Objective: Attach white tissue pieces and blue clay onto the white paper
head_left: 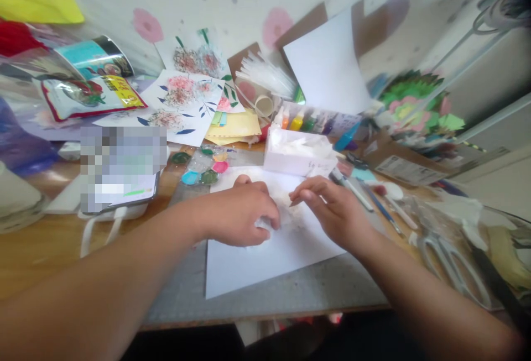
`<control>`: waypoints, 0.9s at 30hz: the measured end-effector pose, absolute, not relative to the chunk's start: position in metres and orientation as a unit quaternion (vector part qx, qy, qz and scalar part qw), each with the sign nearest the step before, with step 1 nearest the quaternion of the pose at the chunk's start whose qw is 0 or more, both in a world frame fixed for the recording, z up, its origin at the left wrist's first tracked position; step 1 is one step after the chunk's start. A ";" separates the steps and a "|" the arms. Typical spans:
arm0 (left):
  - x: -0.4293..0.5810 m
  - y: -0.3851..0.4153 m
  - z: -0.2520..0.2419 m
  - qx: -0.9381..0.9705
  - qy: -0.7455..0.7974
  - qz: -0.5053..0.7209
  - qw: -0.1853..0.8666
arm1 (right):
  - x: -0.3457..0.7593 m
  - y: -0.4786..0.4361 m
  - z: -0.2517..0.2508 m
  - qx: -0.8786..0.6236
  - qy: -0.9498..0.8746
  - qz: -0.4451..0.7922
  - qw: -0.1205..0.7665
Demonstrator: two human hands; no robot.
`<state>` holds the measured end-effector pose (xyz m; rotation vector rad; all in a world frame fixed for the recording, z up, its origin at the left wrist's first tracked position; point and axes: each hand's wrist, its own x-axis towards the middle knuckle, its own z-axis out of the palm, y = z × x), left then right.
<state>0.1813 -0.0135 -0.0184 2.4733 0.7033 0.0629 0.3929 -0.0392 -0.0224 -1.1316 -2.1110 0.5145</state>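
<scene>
A sheet of white paper (236, 275) lies on the grey cutting mat (182, 281), under both hands. My left hand (240, 212) is over the sheet's left part, fingers curled around something pale that mostly hides beneath them. To its right, my right hand (332, 206) is closed in a pinch, thumb against the fingers. Whatever small thing sits at those fingertips is too blurred to name. Between the hands, faint yellowish-brown marks (296, 220) show on the paper. Just behind the sheet stands a white box (290, 159) with crumpled white tissue (305, 145) in it.
A paint palette (207, 176) and a phone on a stand (130, 198) are on the left. Paint bottles (296, 121) stand behind the box. Brushes (384, 209) and scissors (454, 267) lie to the right. Flower paintings (174, 101) lean at the back.
</scene>
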 end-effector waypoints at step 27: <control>0.181 -0.010 -0.020 0.920 0.299 0.034 0.251 | 0.407 -0.036 -0.055 -0.400 -0.818 0.175 0.374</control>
